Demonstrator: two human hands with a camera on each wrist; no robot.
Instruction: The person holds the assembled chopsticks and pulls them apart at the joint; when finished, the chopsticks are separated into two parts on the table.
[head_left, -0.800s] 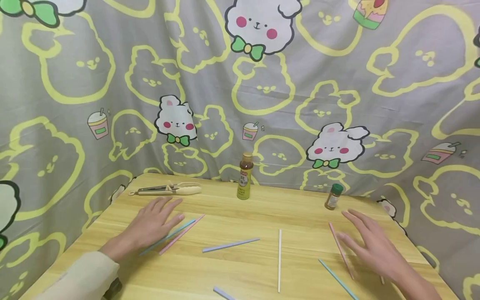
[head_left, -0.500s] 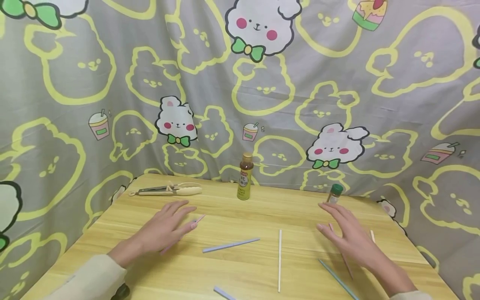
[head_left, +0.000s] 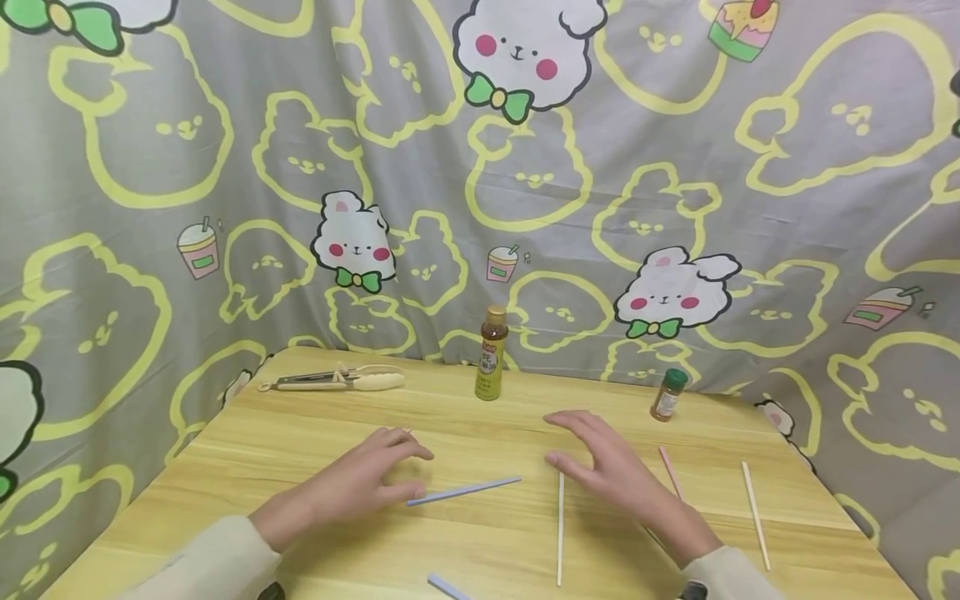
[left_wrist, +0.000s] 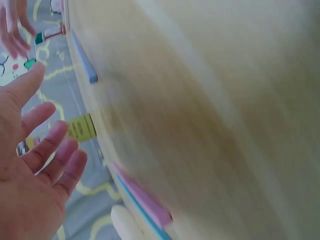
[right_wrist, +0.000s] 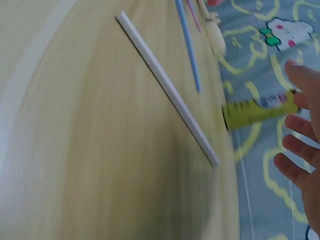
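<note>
My left hand [head_left: 367,475] holds nothing, its fingers loosely bent, the thumb tip right by the left end of a lavender-blue stick [head_left: 465,491]. Beneath it, hidden in the head view, lie a pink stick [left_wrist: 145,197] and a teal stick [left_wrist: 142,210]. My right hand [head_left: 611,467] hovers with fingers spread near the far end of a white stick [head_left: 559,533]; nothing is in its grasp. A pink stick [head_left: 671,472] shows partly behind the right forearm. Farther right lies another white stick [head_left: 756,517].
At the back of the wooden table [head_left: 360,567] stand a sesame oil bottle [head_left: 489,358] and a small green-capped jar [head_left: 668,396]. Beige tongs [head_left: 333,380] lie at back left. Another lavender stick [head_left: 448,587] is at the front edge. A patterned curtain [head_left: 420,325] surrounds the table.
Both hands have moved inward: the left one rightward off its pink and teal sticks, the right one leftward from the right-hand sticks to the white one. Sticks, bottles and tongs stay put.
</note>
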